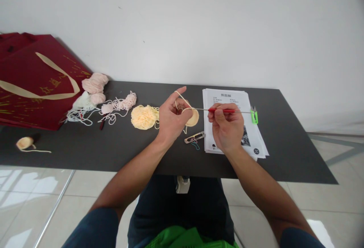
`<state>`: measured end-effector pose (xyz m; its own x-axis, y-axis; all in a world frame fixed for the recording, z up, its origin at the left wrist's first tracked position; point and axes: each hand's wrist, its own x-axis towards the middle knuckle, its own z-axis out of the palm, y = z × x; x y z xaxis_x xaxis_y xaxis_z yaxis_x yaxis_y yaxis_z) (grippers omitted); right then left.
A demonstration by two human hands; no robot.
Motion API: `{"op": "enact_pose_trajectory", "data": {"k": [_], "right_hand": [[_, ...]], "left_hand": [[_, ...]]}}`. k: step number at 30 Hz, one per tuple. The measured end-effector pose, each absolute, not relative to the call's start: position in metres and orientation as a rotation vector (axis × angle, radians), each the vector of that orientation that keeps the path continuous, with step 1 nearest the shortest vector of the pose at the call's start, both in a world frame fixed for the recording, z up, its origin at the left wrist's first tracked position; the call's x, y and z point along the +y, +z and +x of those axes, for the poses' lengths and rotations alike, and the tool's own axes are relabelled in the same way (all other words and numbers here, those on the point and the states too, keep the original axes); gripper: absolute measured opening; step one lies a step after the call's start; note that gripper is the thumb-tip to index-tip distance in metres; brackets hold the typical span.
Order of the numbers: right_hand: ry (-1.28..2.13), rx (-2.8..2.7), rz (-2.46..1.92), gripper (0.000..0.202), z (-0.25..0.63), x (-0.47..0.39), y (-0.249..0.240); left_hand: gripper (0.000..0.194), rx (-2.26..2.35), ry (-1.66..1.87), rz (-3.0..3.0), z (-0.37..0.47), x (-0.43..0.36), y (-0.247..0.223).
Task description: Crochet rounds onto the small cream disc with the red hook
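My left hand (174, 117) pinches a round cream crochet piece (193, 118) by its edge, with cream yarn (182, 99) looped over the raised index finger. In my right hand (227, 126) a crochet hook (222, 110) with a red grip lies level, its thin metal shaft pointing left to the piece. Whether the hook's tip is inside a stitch is hidden by the fingers. A ball of yellow yarn (144, 117) rests on the table just left of my left wrist. Beneath my hands lie small thread snips (194, 137) and a teal stitch marker (195, 146).
Printed sheets (227, 93) lie under my right hand, with a green-handled tool (254, 116) at their edge. Pink yarn (95, 83), white yarn (83, 102) and a dark red bag (34, 73) stand left. A small cream crochet cup (25, 143) sits far left on the dark table (295, 157).
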<state>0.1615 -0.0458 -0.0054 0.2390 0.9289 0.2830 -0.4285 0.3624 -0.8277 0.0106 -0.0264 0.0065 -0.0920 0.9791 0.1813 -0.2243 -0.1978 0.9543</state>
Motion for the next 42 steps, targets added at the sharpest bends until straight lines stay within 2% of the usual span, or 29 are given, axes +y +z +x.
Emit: {"op": "enact_pose_trajectory", "data": {"k": [20,23,29,37,42], "right_hand": [[0.691,-1.013,-0.793,0.011,0.154,-0.054,-0.016],[0.588,-1.106,-0.793,0.017,0.151,-0.059,-0.017],[0.403,-1.329,-0.84,0.028,0.154,-0.064,-0.025],[0.335,-1.383,-0.773,0.04,0.155,-0.055,-0.03],[0.533,-1.296,-0.803,0.024,0.158,-0.052,-0.023]], "left_hand": [[0.051,1.136,1.573,1.221,0.01,-0.03,0.007],[0.051,1.172,1.6,1.211,0.01,-0.029,0.007],[0.059,1.091,1.583,1.043,0.01,-0.025,0.001],[0.074,0.804,1.426,0.767,0.009,-0.022,0.008],[0.079,0.772,1.37,0.732,0.005,-0.02,0.01]]}}
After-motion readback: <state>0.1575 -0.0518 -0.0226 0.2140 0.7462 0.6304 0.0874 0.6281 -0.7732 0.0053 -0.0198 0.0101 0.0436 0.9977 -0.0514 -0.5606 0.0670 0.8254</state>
